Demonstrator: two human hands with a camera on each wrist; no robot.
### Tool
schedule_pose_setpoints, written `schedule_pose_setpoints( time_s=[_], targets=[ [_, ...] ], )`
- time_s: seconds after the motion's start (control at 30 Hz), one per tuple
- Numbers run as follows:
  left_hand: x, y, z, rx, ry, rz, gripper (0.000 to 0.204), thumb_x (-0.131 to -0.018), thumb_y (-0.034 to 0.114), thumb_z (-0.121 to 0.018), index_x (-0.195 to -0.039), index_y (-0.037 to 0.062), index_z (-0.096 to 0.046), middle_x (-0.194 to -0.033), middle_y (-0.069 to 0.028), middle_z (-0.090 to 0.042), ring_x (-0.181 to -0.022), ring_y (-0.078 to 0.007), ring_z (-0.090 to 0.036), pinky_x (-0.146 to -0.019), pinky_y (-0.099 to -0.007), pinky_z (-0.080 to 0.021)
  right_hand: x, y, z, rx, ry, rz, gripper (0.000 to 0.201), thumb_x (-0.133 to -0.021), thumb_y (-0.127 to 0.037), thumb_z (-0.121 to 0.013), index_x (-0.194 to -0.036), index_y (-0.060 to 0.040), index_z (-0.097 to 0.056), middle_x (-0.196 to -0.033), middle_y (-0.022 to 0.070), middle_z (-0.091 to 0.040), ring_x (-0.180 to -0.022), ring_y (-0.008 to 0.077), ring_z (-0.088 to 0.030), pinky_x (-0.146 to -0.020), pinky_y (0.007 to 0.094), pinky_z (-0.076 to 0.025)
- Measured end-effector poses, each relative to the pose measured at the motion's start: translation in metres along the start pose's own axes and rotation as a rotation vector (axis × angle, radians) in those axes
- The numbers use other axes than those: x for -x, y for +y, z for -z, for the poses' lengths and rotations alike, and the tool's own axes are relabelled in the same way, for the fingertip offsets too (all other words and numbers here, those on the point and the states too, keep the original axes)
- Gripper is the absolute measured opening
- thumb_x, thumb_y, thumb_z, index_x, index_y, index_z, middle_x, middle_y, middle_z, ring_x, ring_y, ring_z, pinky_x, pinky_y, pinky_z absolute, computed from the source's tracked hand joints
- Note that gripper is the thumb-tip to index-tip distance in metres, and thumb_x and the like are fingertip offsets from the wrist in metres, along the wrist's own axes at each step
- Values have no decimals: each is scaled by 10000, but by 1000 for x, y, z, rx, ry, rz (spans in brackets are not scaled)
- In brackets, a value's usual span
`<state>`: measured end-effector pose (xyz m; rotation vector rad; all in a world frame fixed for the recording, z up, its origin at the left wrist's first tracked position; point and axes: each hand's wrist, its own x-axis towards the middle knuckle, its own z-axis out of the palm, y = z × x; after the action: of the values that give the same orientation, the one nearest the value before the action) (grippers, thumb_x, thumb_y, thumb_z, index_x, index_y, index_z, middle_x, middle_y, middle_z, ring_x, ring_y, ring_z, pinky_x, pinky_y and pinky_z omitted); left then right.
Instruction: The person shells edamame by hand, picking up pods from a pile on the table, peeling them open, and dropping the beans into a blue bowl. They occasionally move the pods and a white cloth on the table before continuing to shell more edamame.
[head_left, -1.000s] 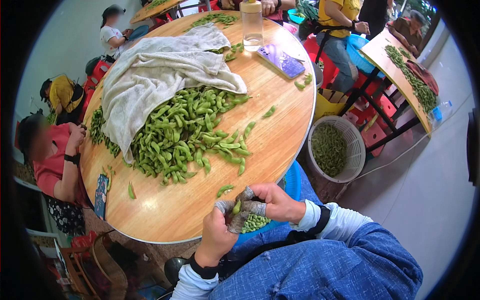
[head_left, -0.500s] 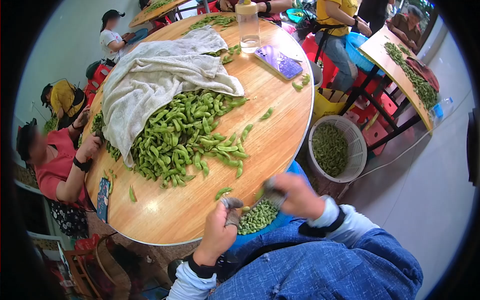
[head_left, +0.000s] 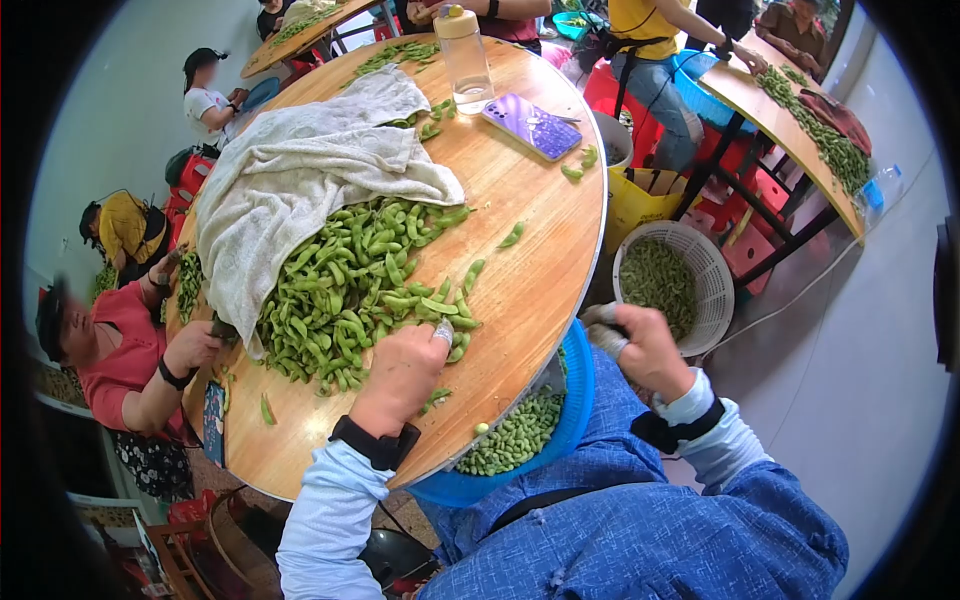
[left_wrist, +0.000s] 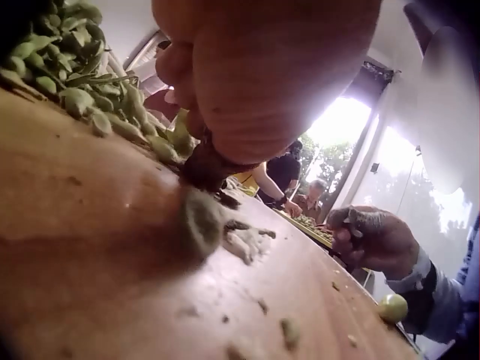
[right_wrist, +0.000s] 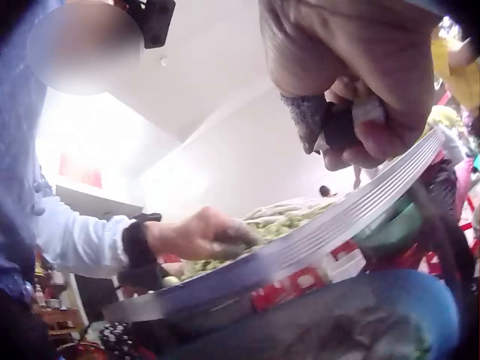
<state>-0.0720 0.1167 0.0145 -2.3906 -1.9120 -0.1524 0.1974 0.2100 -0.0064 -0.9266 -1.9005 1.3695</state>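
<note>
My left hand (head_left: 402, 370) reaches down at the near edge of a heap of edamame pods (head_left: 335, 290) on the round table. Its fingers are mostly hidden under it, and I cannot tell whether they hold a pod. A single pod (head_left: 436, 400) shows beside that hand. My right hand (head_left: 648, 350) is off the table edge, near the white basket, its fingers loosely curled with no pod showing between them. Grey wraps (right_wrist: 304, 124) cover fingertips of the right hand. Between the hands, a blue basin (head_left: 577, 385) holds shelled beans (head_left: 515, 435) against the table edge.
A pale cloth (head_left: 290, 180) covers part of the heap. Toward the back are a bottle (head_left: 465, 65) and a purple phone (head_left: 530, 125). A white basket (head_left: 715, 285) of pods stands on the floor at right. A person (head_left: 125, 350) in red sits at left.
The hands were together on a pod, then drew apart over the basin. Since then the left hand has moved forward to the heap, and the right hand has gone right toward the basket.
</note>
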Motion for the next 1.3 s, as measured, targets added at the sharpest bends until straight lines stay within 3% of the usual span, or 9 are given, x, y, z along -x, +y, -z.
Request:
schedule_pose_setpoints(
  time_s=[0.3,0.43,0.53,0.63,0.83,0.93,1.03,1.13,1.3],
  targets=[
    [40,36,12,298,153,324,192,-684,71,-579,-870,31,-602,-680,-152,-562,-624,-331,-554,-539,-388,-424,-19,-37,-83,-281,-469,-169,276,-834,-86,-544,-1080,37,-519,-914,49,-595,-828,98,-537,-743,240,-442],
    [51,47,11,379,230,363,210,-698,99,-572,-889,15,-597,-628,-133,-540,-578,-295,-551,-520,-374,-428,-28,-25,-114,-495,-550,-237,214,-852,-77,-517,-1043,18,-539,-908,23,-589,-811,79,-526,-736,230,-435],
    [57,49,26,632,147,588,214,-712,138,-610,-892,23,-599,-652,-122,-537,-584,-277,-543,-520,-351,-421,-28,-27,-113,-574,-556,-265,186,-830,-81,-551,-973,37,-565,-846,35,-601,-765,77,-525,-692,223,-438],
    [57,39,36,590,168,523,192,-733,156,-626,-889,45,-607,-683,-110,-524,-598,-255,-526,-538,-330,-412,-27,-35,-107,-599,-574,-209,176,-829,-82,-558,-970,24,-571,-853,28,-601,-776,75,-530,-710,225,-437],
    [65,21,8,1061,44,242,144,-786,100,-582,-889,1,-564,-691,-61,-521,-643,-183,-536,-598,-266,-421,-25,-41,-100,-618,-643,-58,203,-835,-96,-558,-997,27,-558,-893,23,-596,-830,78,-531,-747,232,-433],
    [68,36,15,1511,54,528,105,-810,74,-560,-883,1,-543,-695,-17,-530,-636,-127,-519,-595,-247,-421,-20,-52,-99,-583,-500,-87,226,-837,-96,-556,-1024,31,-543,-926,29,-593,-853,77,-526,-762,234,-432],
    [70,47,22,1657,120,705,80,-827,115,-558,-842,42,-527,-677,-14,-529,-537,-77,-467,-496,-189,-363,-16,-51,-95,-530,-472,-174,241,-838,-89,-552,-1045,33,-532,-946,30,-588,-869,81,-525,-771,237,-432],
    [73,53,13,1796,235,769,61,-828,95,-545,-844,44,-516,-670,-19,-533,-477,-60,-414,-426,-185,-305,-9,-56,-93,-603,-594,-289,235,-841,-86,-547,-1042,35,-535,-932,24,-590,-866,82,-526,-775,231,-428],
    [72,63,18,1819,252,775,39,-827,61,-529,-844,33,-509,-670,-19,-525,-475,-58,-402,-422,-187,-302,-4,-53,-101,-633,-589,-246,219,-849,-97,-538,-1027,30,-544,-918,19,-592,-852,74,-523,-774,222,-423]
  ],
)
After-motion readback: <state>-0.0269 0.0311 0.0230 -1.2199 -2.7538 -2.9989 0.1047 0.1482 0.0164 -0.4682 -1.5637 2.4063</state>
